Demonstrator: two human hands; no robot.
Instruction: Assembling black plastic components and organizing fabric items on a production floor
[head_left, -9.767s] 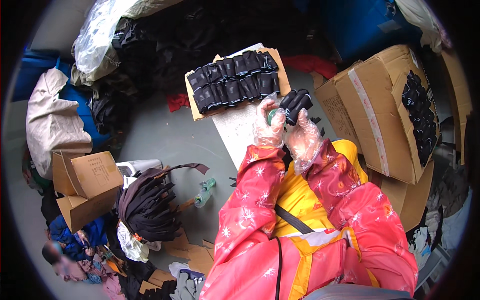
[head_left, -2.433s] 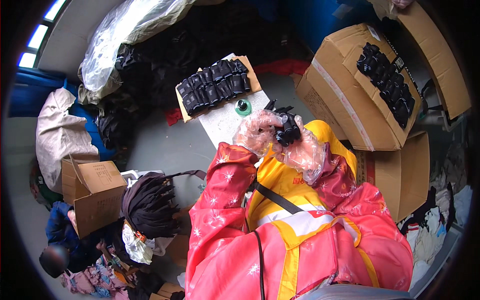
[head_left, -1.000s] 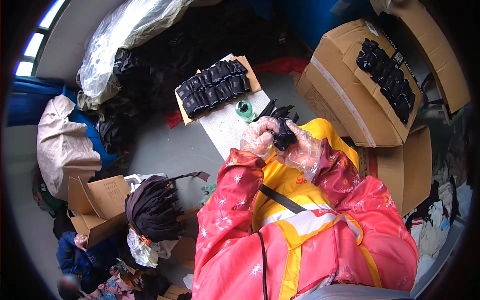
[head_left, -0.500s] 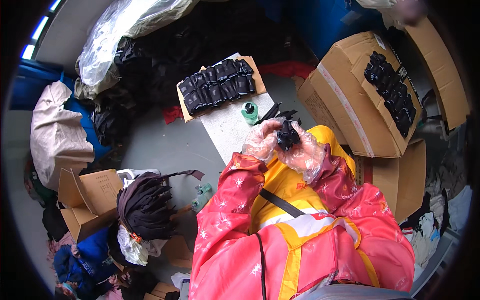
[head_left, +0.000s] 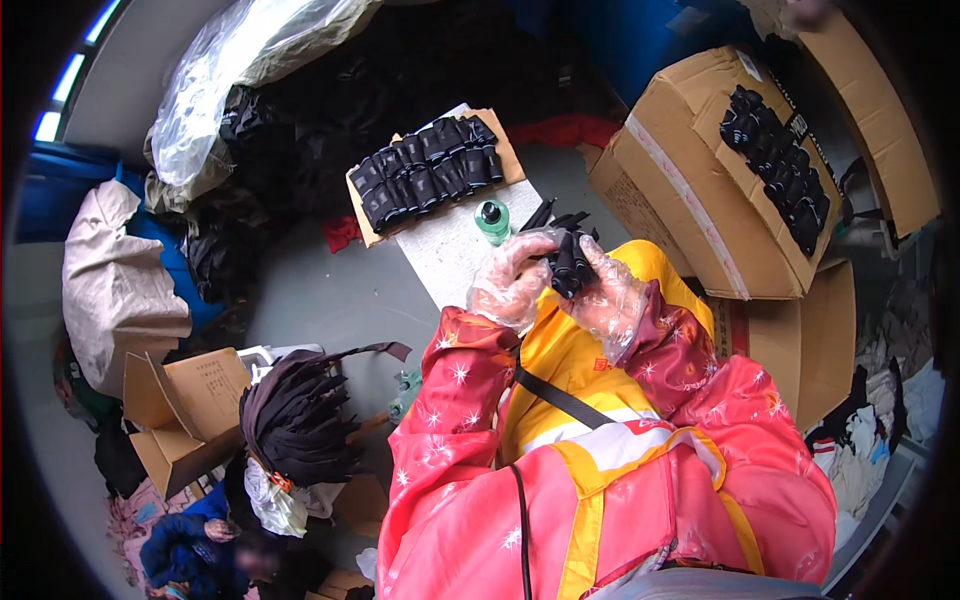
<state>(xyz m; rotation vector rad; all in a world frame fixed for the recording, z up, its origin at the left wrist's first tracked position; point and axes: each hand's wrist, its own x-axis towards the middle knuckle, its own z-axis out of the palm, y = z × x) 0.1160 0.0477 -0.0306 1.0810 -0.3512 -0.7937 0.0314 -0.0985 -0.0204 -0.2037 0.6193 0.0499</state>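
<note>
Both my hands wear clear plastic gloves and meet over the yellow apron (head_left: 575, 350). Between them is a small bundle of black cloth strips (head_left: 570, 268), rolled or folded ends toward me. My right hand (head_left: 612, 298) grips it from the right. The fingers of my left hand (head_left: 512, 282) are bent, with their tips at the bundle's left side. Just beyond lie loose black strips (head_left: 570, 222) and a green bottle (head_left: 492, 220), upright on a pale board (head_left: 440, 260). Farther off, rows of rolled black cloth pieces (head_left: 425, 170) lie on a cardboard sheet (head_left: 512, 160).
On the right stands a large carton (head_left: 680, 190) with more black rolls (head_left: 775, 165) on it; an open box (head_left: 810, 350) is below. To the left are a small open carton (head_left: 205, 395), a dark strip bundle (head_left: 300, 415) and a beige-covered heap (head_left: 120, 290). Another person's blue sleeve (head_left: 180, 550) shows lower left.
My left hand has shifted slightly left and opened its grip a little around the bundle. The bundle stays in my right hand. The whole view has moved slightly.
</note>
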